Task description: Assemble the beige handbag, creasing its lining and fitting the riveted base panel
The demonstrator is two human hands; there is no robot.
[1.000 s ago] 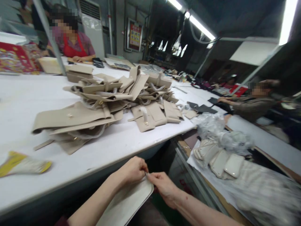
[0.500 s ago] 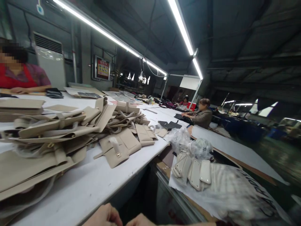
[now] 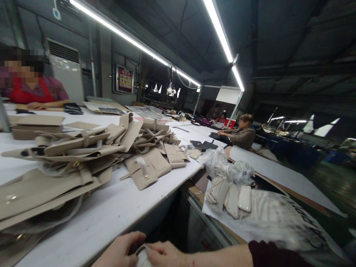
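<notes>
At the bottom edge, my left hand (image 3: 122,250) and my right hand (image 3: 167,254) are close together, fingers bent inward. Between them they grip a pale off-white piece (image 3: 143,258), mostly cut off by the frame, so its exact kind is hidden. Nearest on the left is a white table (image 3: 111,217) with a heap of beige bag panels (image 3: 83,150). One flat beige panel (image 3: 147,168) with a strap and a small metal fitting lies near the table's edge. To the right, several off-white rounded pieces (image 3: 231,200) rest on clear plastic.
A large plastic bag (image 3: 272,215) with pale contents covers the right-hand surface. Between the two surfaces is a dark gap (image 3: 167,218). A person in a red apron (image 3: 32,91) sits at the far left; another person (image 3: 243,133) works with black material farther back.
My hands have come higher into view, and the pale piece between them now shows along with my right forearm. The view has shifted slightly left, so the surroundings appear farther right.
</notes>
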